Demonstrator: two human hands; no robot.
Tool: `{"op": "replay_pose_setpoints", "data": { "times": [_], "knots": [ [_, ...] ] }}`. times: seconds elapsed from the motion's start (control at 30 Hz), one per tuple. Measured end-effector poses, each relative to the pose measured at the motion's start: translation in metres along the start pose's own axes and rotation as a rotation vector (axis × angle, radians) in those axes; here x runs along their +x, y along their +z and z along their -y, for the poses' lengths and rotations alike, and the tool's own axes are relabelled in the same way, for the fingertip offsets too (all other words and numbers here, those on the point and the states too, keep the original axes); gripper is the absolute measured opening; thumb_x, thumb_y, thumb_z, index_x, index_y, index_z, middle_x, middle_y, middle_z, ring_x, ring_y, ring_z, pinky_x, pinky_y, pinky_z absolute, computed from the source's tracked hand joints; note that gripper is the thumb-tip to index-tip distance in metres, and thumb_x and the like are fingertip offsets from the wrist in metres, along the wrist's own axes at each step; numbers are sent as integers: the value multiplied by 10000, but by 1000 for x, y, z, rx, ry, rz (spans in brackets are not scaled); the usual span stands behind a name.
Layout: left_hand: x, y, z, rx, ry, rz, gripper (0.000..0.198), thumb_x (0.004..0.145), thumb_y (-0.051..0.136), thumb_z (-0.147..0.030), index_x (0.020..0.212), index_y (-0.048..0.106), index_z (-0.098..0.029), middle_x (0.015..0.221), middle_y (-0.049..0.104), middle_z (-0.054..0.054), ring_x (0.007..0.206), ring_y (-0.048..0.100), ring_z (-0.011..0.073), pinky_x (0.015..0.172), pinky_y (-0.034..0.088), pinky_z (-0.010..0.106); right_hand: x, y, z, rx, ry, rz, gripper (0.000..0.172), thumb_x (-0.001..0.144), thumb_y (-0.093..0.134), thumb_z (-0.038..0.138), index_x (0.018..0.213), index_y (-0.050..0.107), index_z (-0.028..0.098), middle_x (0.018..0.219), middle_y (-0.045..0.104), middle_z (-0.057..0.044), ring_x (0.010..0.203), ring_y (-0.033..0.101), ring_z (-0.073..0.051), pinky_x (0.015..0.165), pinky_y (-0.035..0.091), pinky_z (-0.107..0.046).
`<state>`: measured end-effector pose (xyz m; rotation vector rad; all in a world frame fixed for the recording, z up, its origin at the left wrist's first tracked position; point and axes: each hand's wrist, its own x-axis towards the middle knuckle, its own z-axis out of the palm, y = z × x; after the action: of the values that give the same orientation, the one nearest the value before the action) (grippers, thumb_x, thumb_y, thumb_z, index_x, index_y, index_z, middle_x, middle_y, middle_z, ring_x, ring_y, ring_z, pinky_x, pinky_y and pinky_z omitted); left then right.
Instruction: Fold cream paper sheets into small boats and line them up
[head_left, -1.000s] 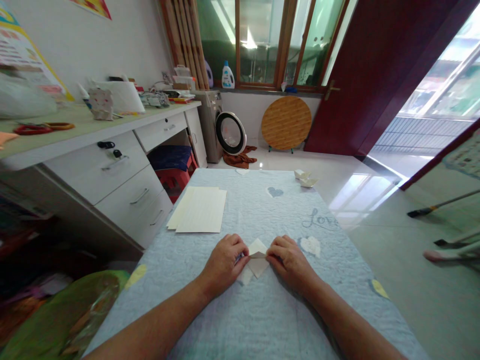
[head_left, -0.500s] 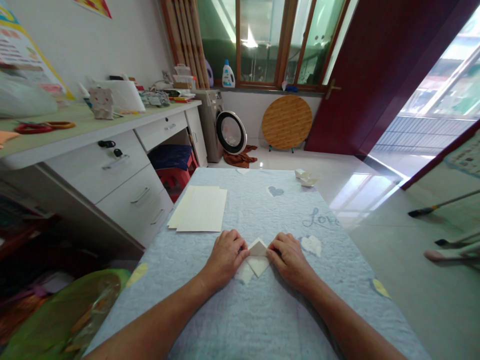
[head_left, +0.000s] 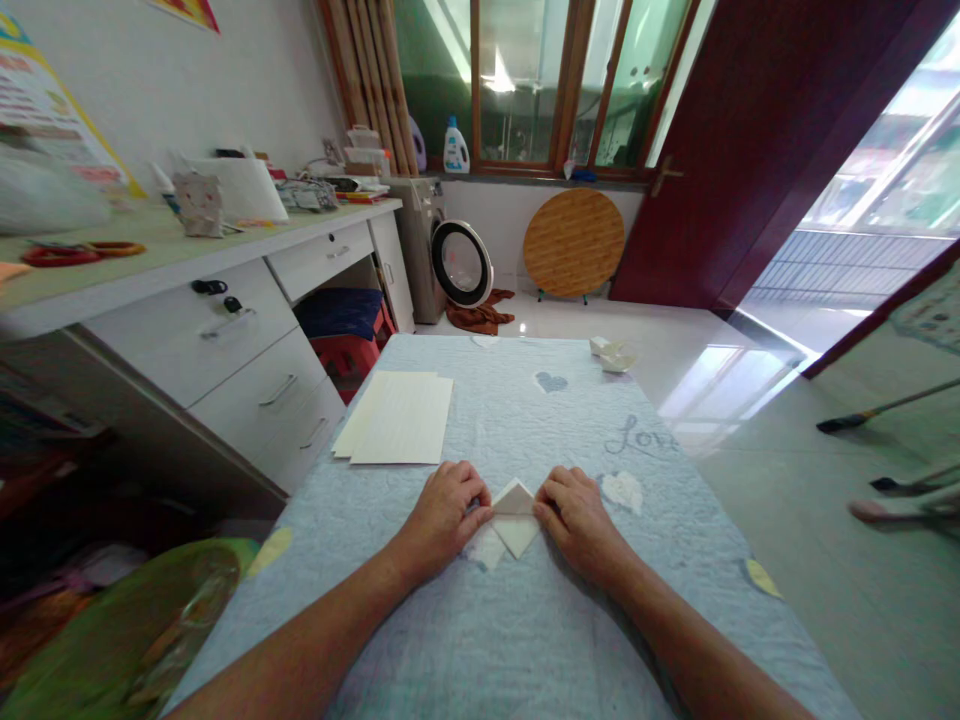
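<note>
A small folded piece of white paper [head_left: 516,530] lies on the blue tablecloth [head_left: 480,640] in front of me. Its upper part forms a raised triangular flap, and its lower part ends in a point toward me. My left hand [head_left: 450,510] pinches the paper's left corner between thumb and fingers. On the opposite side, my right hand [head_left: 576,515] pinches the right corner the same way. A stack of cream paper sheets [head_left: 401,420] rests beyond my left hand. At the far right corner of the table sit folded paper pieces [head_left: 615,355].
A white desk [head_left: 225,260] with drawers stands left, with scissors [head_left: 67,253] on top. A green bin [head_left: 90,640] is at lower left. Beyond the table are a washing machine [head_left: 420,250] with its door open and a round wooden board [head_left: 574,243].
My left hand has shifted very slightly left at the paper's corner. Both hands keep their pinch, and the folded paper stays in nearly the same place.
</note>
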<state>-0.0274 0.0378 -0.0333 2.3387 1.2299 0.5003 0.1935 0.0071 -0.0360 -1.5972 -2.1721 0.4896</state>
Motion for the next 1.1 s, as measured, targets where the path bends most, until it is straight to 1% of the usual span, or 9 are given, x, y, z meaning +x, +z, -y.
{"op": "replay_pose_setpoints", "data": {
  "times": [0.23, 0.4, 0.6, 0.93, 1.1],
  "knots": [
    [3, 6, 0, 81, -27, -10, 130, 918, 570, -249, 834, 652, -192, 924, 588, 43, 925, 515, 217, 839, 414, 362, 1, 3, -1, -24, 22, -30, 161, 907, 563, 170, 758, 621, 185, 856, 598, -42, 853, 505, -198, 791, 343, -336],
    [4, 11, -6, 209, -63, -3, 121, 920, 561, -240, 843, 638, -188, 925, 569, 52, 917, 500, 230, 845, 416, 383, 2, 4, 2, -122, 74, -28, 188, 927, 551, 207, 757, 625, 179, 873, 611, -64, 856, 508, -217, 785, 333, -357],
    [3, 17, -9, 320, -86, -43, 206, 968, 461, -227, 861, 627, -172, 945, 554, 71, 917, 474, 243, 855, 412, 416, 3, 4, 6, -200, 105, -19, 184, 930, 552, 224, 769, 634, 185, 895, 629, -77, 885, 515, -240, 789, 328, -374],
    [0, 24, -8, 421, -78, -75, 168, 961, 480, -221, 890, 622, -166, 950, 558, 79, 920, 466, 260, 836, 424, 422, 6, 4, 10, -284, 140, 22, 200, 940, 538, 257, 792, 646, 178, 915, 640, -88, 915, 518, -256, 787, 306, -375],
    [0, 22, -12, 423, -102, -78, 174, 964, 478, -206, 894, 631, -164, 955, 580, 77, 928, 487, 258, 853, 436, 423, 7, 5, 13, -333, 157, 17, 210, 948, 526, 264, 807, 654, 176, 925, 640, -79, 932, 518, -249, 797, 294, -360]
  ]
}}
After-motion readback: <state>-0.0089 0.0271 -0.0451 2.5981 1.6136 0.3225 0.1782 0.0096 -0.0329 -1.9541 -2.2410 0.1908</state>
